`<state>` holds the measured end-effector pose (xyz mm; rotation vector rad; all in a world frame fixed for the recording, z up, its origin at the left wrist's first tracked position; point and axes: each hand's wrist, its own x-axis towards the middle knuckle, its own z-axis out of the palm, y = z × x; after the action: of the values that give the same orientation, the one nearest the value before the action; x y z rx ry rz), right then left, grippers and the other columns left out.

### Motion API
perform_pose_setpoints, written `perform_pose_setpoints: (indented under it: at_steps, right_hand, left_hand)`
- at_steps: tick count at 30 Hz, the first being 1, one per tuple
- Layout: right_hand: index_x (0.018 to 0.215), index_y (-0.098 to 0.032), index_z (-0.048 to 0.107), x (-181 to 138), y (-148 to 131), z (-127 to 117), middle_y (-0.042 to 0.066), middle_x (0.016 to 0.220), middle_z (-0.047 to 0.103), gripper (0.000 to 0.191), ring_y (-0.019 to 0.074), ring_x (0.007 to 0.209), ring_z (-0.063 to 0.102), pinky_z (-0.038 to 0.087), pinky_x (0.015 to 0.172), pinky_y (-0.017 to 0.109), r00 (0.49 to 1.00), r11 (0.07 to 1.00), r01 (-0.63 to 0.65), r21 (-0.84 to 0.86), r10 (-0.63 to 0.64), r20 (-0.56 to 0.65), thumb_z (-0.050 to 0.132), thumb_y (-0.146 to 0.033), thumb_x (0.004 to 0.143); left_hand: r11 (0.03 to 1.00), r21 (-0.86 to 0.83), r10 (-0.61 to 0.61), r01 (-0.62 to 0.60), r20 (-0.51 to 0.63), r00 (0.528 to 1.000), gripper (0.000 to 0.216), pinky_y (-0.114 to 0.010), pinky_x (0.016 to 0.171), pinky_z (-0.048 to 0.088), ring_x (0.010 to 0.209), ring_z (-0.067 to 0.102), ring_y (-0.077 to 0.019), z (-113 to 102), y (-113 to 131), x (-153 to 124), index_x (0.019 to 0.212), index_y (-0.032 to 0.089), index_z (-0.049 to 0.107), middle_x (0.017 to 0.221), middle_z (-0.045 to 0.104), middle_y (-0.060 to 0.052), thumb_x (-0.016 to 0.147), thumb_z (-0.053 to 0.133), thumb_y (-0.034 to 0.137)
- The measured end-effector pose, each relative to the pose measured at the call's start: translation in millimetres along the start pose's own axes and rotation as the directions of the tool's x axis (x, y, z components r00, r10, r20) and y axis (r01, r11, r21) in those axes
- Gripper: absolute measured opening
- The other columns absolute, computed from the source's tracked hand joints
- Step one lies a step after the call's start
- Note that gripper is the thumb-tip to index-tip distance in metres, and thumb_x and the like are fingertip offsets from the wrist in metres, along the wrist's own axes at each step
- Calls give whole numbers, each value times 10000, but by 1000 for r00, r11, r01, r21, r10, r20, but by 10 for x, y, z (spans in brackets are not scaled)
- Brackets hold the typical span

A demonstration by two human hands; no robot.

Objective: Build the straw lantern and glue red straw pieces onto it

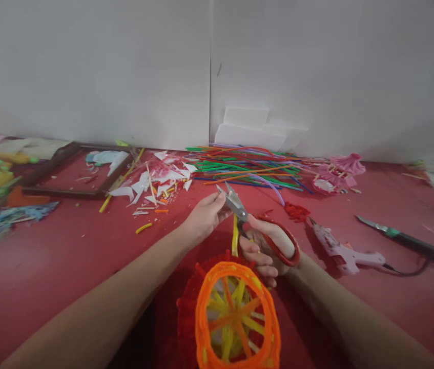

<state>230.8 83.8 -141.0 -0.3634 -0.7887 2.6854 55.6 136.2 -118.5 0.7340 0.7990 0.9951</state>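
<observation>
My right hand [265, 251] is closed round scissors [235, 202] with red loop handles, thumb through one loop. The grey blades stand apart and point away from me. My left hand [209, 212] is pinched beside the blade tips; what its fingers hold is too small to make out. Just below the blades, a yellow strip [235, 238] runs down between the hands. In front of me stands a fuzzy orange ring [200, 312] with yellow and orange spokes crossing inside it. Behind the ring shows a dark red fringed part [186, 302].
Behind the hands lies a pile of coloured pipe cleaners [240, 166]. White scraps [140, 187] and a dark frame [70, 195] are on the left. At right lie a pink glue gun [347, 253] with its cord, a black-handled knife [409, 241] and a pink ruffled piece [339, 174].
</observation>
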Motion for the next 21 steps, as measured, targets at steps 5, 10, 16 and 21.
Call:
perform_pose_setpoints:
  at_steps: [5,10,16,21]
  right_hand:
    - [677,-214,382,-22,35,-16,5,489,539,765,150,386,547,501,366,275,997,992,68,108,-71,25,-138,-742,867]
    - [703,-206,405,15,59,-4,22,556,592,762,163,439,623,501,372,255,992,989,100,107,-108,71,-95,-752,882]
    - [875,-126,568,-3,32,-5,3,580,577,876,138,413,600,514,406,247,993,988,115,98,-118,21,-2,-791,886]
    - [882,-94,595,-27,22,12,20,589,582,925,155,419,620,517,403,251,995,990,92,105,-88,-40,37,-833,857]
  left_hand:
    - [986,137,87,-93,55,995,203,-347,931,524,887,700,-179,-48,-31,29,854,159,703,912,752,-55,805,762,347]
    - [925,345,149,-157,52,988,258,-282,757,531,721,673,-168,-97,1,17,796,147,730,756,721,-24,642,874,295]
    - [875,452,195,-176,4,981,229,-280,675,520,635,647,-153,-143,-28,35,824,152,737,734,707,-27,724,788,351]
    - [851,475,252,-226,10,968,236,-267,726,498,701,627,-156,-169,-55,70,827,158,742,767,721,-18,689,805,339]
